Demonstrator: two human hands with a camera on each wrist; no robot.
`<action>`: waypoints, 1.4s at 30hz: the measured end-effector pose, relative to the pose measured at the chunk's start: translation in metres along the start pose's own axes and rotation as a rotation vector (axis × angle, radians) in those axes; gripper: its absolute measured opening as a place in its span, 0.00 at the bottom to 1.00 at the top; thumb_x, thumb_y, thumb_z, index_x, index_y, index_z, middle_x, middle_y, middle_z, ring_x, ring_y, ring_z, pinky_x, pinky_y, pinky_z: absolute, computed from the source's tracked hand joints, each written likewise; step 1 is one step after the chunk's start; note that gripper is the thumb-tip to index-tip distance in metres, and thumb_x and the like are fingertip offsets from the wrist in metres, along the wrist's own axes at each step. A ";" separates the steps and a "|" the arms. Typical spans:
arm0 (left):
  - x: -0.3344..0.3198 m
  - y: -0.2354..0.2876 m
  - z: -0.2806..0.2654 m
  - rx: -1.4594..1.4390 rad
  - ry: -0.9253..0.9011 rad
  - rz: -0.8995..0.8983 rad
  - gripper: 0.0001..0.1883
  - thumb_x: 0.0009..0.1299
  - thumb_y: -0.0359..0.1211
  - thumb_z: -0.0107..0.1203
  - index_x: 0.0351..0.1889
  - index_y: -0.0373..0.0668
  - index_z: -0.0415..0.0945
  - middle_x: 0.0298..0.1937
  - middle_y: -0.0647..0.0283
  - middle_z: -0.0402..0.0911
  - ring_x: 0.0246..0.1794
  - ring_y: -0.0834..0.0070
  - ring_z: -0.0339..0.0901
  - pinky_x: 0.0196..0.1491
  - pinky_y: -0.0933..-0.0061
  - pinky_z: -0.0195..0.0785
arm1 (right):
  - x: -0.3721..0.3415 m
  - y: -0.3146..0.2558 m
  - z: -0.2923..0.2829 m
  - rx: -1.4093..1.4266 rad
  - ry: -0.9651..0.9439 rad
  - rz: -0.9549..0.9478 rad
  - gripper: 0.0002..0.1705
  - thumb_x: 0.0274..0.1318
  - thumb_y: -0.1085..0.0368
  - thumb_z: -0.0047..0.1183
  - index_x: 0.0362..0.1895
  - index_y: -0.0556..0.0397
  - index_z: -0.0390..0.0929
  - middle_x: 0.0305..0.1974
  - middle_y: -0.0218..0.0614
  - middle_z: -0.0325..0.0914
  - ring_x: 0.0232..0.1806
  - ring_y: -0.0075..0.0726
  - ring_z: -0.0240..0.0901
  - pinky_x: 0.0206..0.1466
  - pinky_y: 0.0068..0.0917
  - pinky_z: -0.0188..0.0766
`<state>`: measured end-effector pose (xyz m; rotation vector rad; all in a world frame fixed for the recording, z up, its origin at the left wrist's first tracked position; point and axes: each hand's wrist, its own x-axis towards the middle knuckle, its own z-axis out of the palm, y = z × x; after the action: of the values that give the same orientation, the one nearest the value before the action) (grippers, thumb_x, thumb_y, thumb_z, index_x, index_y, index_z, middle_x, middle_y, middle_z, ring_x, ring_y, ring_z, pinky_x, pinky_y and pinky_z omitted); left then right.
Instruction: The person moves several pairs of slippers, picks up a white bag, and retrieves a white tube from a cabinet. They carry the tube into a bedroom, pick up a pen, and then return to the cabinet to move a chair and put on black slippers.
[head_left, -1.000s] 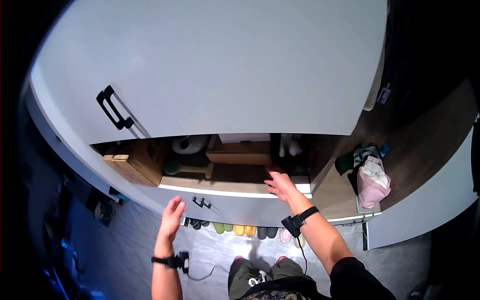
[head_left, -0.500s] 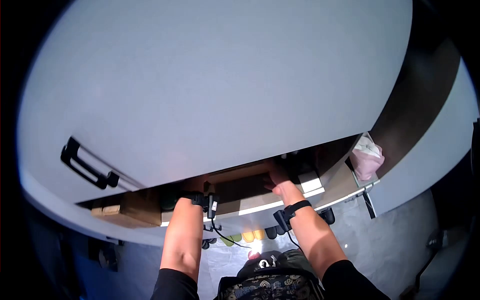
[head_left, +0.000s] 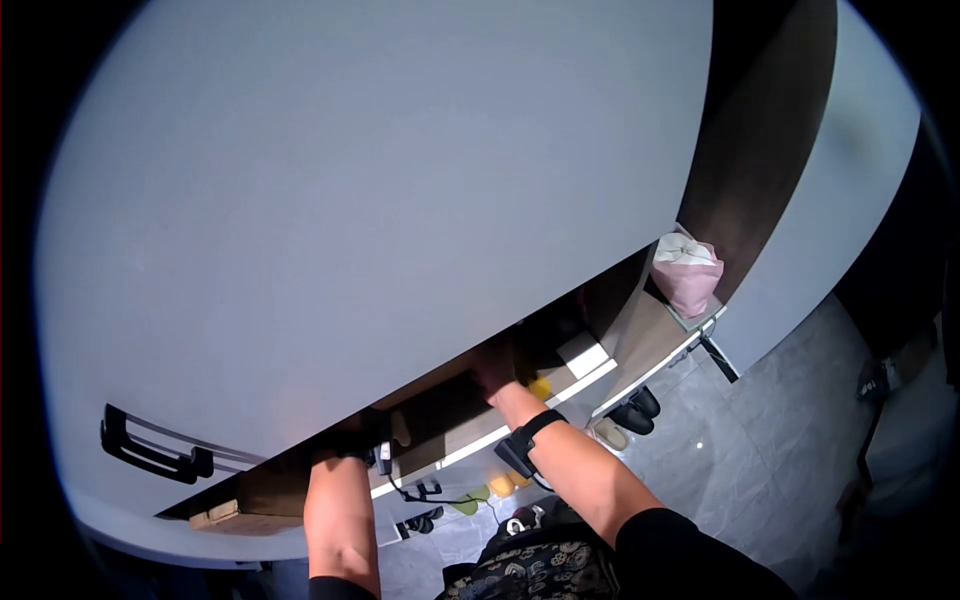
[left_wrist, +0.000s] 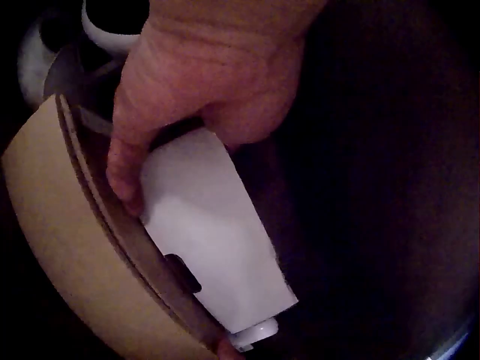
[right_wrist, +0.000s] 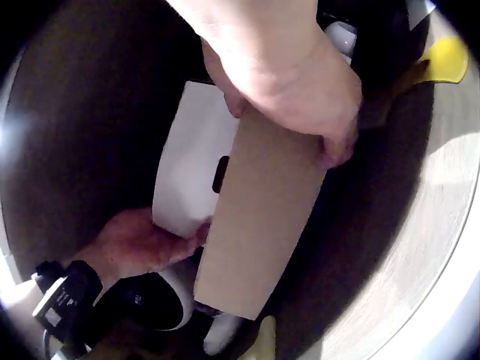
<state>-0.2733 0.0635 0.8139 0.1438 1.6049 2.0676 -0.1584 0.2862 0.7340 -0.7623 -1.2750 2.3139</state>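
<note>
Inside the cabinet, a cardboard box (right_wrist: 259, 210) with a brown front and a white top panel (left_wrist: 210, 225) lies between my hands. A dark slot shows where brown meets white. My right hand (right_wrist: 300, 94) grips one end, thumb and fingers spread across the brown face. At the other end my left hand (left_wrist: 206, 82) holds the box, one digit tucked at the seam beside the white panel. In the head view the right hand (head_left: 497, 378) reaches under the cabinet's edge, while the left hand is hidden there by the large white door (head_left: 380, 200).
A yellow-ended item (right_wrist: 446, 61) lies on the shelf beside the right hand. White rounded objects (left_wrist: 34, 60) stand past the left hand. Another brown carton (head_left: 235, 510) sits at the shelf's left. A pink bag (head_left: 690, 285) stands right; dark shoes (head_left: 635, 408) lie below.
Both hands have moved deeper into the cabinet and onto the cardboard box; the left hand came up from outside the shelf. The head view has turned and moved closer to the door.
</note>
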 end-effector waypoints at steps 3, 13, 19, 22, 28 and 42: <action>-0.023 0.020 0.001 0.000 -0.030 0.003 0.24 0.69 0.46 0.47 0.59 0.45 0.61 0.55 0.58 0.69 0.47 0.63 0.75 0.46 0.66 0.73 | 0.026 0.037 -0.006 -0.207 0.013 -0.342 0.31 0.51 0.53 0.53 0.60 0.45 0.64 0.58 0.37 0.65 0.58 0.36 0.60 0.57 0.32 0.59; -0.079 0.064 -0.003 0.013 -0.165 0.034 0.26 0.69 0.46 0.46 0.60 0.44 0.60 0.57 0.56 0.68 0.50 0.60 0.74 0.48 0.64 0.73 | -0.097 -0.042 -0.043 0.030 0.199 0.110 0.26 0.46 0.55 0.60 0.47 0.49 0.65 0.34 0.27 0.69 0.34 0.21 0.67 0.37 0.20 0.68; -0.097 0.067 -0.032 0.221 -0.151 0.028 0.29 0.69 0.52 0.41 0.58 0.39 0.61 0.53 0.52 0.70 0.46 0.56 0.75 0.47 0.62 0.74 | -0.158 -0.050 -0.095 0.105 0.118 0.139 0.25 0.49 0.55 0.59 0.47 0.53 0.65 0.42 0.34 0.70 0.43 0.31 0.71 0.50 0.30 0.67; -0.115 0.067 -0.035 0.262 -0.041 -0.066 0.30 0.69 0.54 0.40 0.54 0.35 0.64 0.47 0.49 0.74 0.39 0.56 0.79 0.42 0.63 0.76 | -0.197 -0.065 -0.125 0.102 0.077 0.174 0.24 0.51 0.56 0.57 0.48 0.54 0.65 0.44 0.35 0.70 0.45 0.33 0.71 0.52 0.31 0.67; -0.183 0.064 0.001 0.235 0.020 -0.068 0.20 0.66 0.38 0.40 0.50 0.32 0.67 0.42 0.49 0.77 0.35 0.60 0.79 0.37 0.66 0.71 | -0.278 -0.082 -0.213 0.089 0.058 0.111 0.28 0.48 0.57 0.60 0.51 0.55 0.66 0.42 0.36 0.71 0.45 0.27 0.69 0.44 0.24 0.67; -0.203 -0.066 0.094 0.153 0.320 -0.150 0.19 0.70 0.37 0.34 0.54 0.36 0.62 0.47 0.48 0.73 0.34 0.57 0.79 0.40 0.63 0.72 | -0.474 -0.085 -0.480 0.245 0.372 -0.065 0.25 0.44 0.62 0.58 0.48 0.54 0.67 0.43 0.35 0.71 0.42 0.34 0.70 0.41 0.26 0.69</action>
<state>-0.0406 0.0649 0.8258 -0.2597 1.8988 1.9247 0.5162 0.3691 0.7252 -0.9897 -0.8247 2.0981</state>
